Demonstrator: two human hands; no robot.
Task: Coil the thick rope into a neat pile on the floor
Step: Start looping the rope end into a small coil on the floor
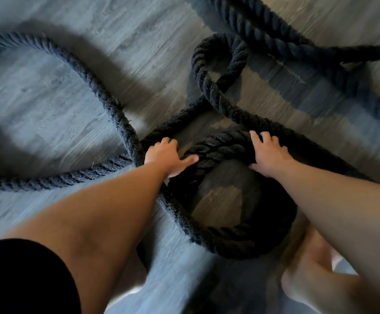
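A thick black twisted rope (98, 94) snakes over the grey wood floor (48, 98). Near me it forms a round coil (230, 239) of a few stacked turns. My left hand (166, 158) grips the rope at the coil's far left, fingers curled over it and thumb lying along the top. My right hand (268, 152) grips the coil's far right side, fingers wrapped over the strand. Beyond the coil the rope makes a small loop (205, 71), and one end (370, 53) lies at the upper right.
A long slack bend of rope (37, 180) runs off to the left edge. Another stretch (248, 26) heads away at the top. My bare foot (309, 268) stands on the floor at the lower right, close beside the coil.
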